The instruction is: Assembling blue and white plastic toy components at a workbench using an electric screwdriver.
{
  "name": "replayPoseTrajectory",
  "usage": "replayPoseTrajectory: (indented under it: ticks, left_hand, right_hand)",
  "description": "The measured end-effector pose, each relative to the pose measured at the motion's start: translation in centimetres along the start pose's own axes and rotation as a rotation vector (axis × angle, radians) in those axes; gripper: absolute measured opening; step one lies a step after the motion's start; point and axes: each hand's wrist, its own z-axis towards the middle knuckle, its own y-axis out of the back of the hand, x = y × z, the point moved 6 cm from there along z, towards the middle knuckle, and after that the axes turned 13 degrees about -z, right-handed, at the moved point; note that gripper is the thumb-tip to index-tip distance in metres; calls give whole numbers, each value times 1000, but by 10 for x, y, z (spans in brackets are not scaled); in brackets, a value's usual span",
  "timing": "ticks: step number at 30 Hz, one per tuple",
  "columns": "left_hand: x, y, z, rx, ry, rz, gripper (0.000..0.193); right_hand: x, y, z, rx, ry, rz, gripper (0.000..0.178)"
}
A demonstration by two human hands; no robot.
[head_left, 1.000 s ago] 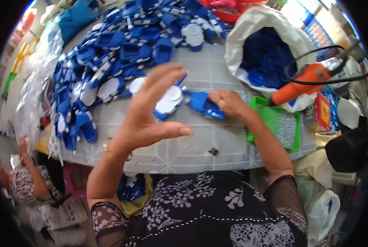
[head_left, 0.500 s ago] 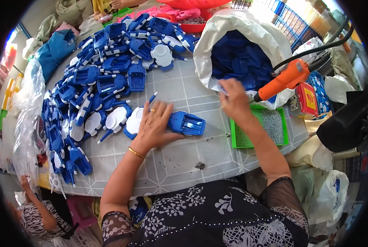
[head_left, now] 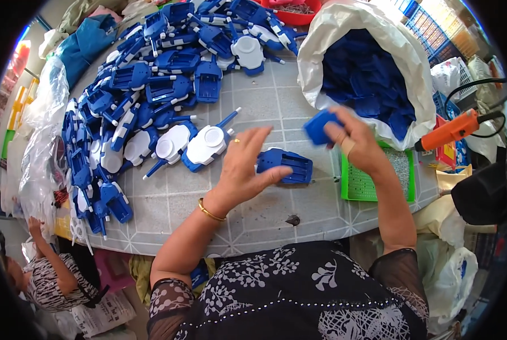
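A blue plastic housing [head_left: 300, 168] lies on the grey table, its open slotted compartment facing up. Beside it is my left hand [head_left: 243, 169], fingers spread and thumb over the housing's near edge; whether the thumb touches it is unclear. My right hand [head_left: 356, 140] pinches a flat blue plastic cover [head_left: 320, 128] above the table, just beyond the housing. More such covers fill a white sack [head_left: 312, 73] at the far right. Left of my left hand lies a white-and-blue toy body [head_left: 207, 146] with a thin blue rod.
Blue and white toy bodies [head_left: 168, 85] are heaped across the table's left and far side. An orange electric screwdriver [head_left: 452, 130] hangs at the right on a black cable. Below it, a green tray [head_left: 360, 194] holds small metal screws. Another person [head_left: 58, 277] sits at lower left.
My right hand has come away from the sack with a blue cover in it. My left hand has lifted its fingers off the table. The screwdriver has swung right, and the view has shifted.
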Motion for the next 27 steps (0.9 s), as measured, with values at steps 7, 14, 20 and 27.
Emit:
replayPoseTrajectory:
  ticks: [7,14,20,27]
  left_hand:
    - [-2,5,-3,-39,285,-556,22]
    - [-26,19,-7,-213,-49,-101,13]
    - [-37,19,-8,-159,-282,76,29]
    - [0,7,-6,182,-128,196,89]
  right_hand:
    - [84,-20,3,144,257,18,54]
    - [65,-84,-2,90,124,515,85]
    - [72,-86,-12,99,163,401,86]
    - [38,-24,-17,-258,344,-180,76]
